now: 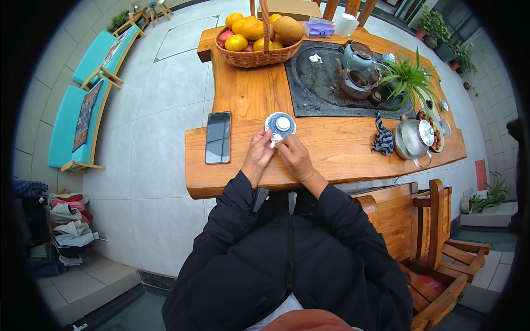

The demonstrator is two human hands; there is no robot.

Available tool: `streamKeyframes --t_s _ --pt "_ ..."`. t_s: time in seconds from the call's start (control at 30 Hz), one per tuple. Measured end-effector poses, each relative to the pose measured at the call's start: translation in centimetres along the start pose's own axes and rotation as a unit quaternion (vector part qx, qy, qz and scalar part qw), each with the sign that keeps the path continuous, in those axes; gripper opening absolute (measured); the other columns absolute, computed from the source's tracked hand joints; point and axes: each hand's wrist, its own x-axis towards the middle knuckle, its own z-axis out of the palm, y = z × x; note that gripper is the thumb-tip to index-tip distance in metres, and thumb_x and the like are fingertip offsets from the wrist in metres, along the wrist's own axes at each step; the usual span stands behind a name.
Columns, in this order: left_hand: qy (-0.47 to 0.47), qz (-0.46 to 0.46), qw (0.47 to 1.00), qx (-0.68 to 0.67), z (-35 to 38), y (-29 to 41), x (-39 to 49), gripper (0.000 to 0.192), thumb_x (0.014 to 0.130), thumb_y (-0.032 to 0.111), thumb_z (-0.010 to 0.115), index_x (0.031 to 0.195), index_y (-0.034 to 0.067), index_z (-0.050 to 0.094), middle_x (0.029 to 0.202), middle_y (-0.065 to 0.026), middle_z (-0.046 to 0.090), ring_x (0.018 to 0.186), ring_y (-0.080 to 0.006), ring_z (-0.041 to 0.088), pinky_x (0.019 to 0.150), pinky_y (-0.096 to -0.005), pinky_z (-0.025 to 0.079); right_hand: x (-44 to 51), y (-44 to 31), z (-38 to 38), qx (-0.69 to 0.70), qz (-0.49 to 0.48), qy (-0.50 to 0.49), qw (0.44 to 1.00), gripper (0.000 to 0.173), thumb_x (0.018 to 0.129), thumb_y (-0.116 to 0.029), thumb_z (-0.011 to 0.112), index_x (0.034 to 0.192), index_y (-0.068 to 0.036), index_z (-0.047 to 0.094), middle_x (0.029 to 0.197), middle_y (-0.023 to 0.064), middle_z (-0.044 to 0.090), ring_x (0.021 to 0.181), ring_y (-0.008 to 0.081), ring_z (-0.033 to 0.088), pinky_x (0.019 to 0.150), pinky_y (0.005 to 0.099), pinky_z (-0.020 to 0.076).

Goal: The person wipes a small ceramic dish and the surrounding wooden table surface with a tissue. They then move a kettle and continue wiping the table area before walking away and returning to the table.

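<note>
A small round blue-and-white porcelain piece (pixel 271 123), seemingly a lid, is held just above the near part of the table, its white raised centre facing up. My left hand (pixel 259 152) grips its near-left edge, thumb on the rim. Pinched in the fingers of my right hand (pixel 297 158) is a crumpled white tissue (pixel 275 139), pressed against the near rim. The fingertips of both hands almost meet there, and the tissue hides part of the edge. A dark smartphone (pixel 218 137) lies flat to the left of my hands.
A wicker fruit basket (pixel 258 57) stands at the back of the wooden table (pixel 248 95). The black stone tea tray (pixel 308 89) bears teapots and another crumpled tissue (pixel 315 58). Right of it are a striped cloth (pixel 383 138) and a glass pot (pixel 414 138). Wooden chairs (pixel 389 217) stand near my right side.
</note>
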Motion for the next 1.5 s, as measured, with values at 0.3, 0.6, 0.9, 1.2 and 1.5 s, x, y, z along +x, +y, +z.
streamKeyframes --t_s 0.3,0.6,0.9,1.2,1.5 --pt "-0.097 -0.023 0.994 -0.041 0.5 0.3 -0.2 0.029 0.098 0.012 0.05 0.122 -0.003 0.049 0.118 -0.0083 0.06 0.106 -0.0143 0.06 0.094 -0.0287 0.05 0.7 5.0 -3.5 -0.038 0.145 0.08 0.985 0.014 0.073 0.006 0.063 0.082 -0.001 0.055 0.082 0.011 0.051 0.07 0.0278 0.055 0.06 0.0338 0.0469" --pt "-0.042 0.005 0.999 0.003 1.2 0.0 -0.3 0.038 0.096 0.012 0.053 0.129 -0.003 0.044 0.126 -0.0103 0.056 0.115 -0.0191 0.055 0.101 -0.035 0.045 1.7 4.3 -6.1 0.134 0.201 0.099 0.965 0.014 0.074 0.006 0.067 0.084 0.0 0.059 0.103 0.0103 0.063 0.079 0.0193 0.061 0.069 0.027 0.0472" --pt "-0.06 -0.045 0.997 0.014 3.6 0.5 -0.8 0.052 0.092 0.018 0.06 0.135 -0.003 0.037 0.134 -0.0161 0.048 0.124 -0.0271 0.048 0.109 -0.0463 0.036 0.0 2.8 -2.4 0.268 0.284 0.065 0.918 0.011 0.079 0.006 0.065 0.088 0.002 0.06 0.098 0.0113 0.067 0.076 0.0139 0.064 0.068 0.0248 0.0514" --pt "-0.08 -0.08 0.975 0.189 4.4 -0.2 -1.0 0.063 0.081 0.02 0.075 0.132 0.005 0.039 0.128 -0.0102 0.051 0.109 -0.0233 0.059 0.094 -0.0414 0.052 0.0 3.6 -3.5 0.311 0.367 0.041 0.876 0.01 0.083 0.001 0.064 0.093 0.002 0.062 0.09 0.0074 0.068 0.075 0.0108 0.064 0.068 0.0238 0.0518" --pt "-0.069 0.015 0.953 0.294 3.6 -1.8 -1.0 0.075 0.089 0.068 0.038 0.14 0.014 0.03 0.12 -0.0074 0.049 0.113 -0.0176 0.049 0.095 -0.0315 0.042 2.3 0.5 -3.4 0.043 0.056 -0.029 0.997 0.016 0.068 0.003 0.065 0.083 -0.001 0.059 0.099 0.0101 0.062 0.094 0.0263 0.059 0.08 0.0349 0.0482"
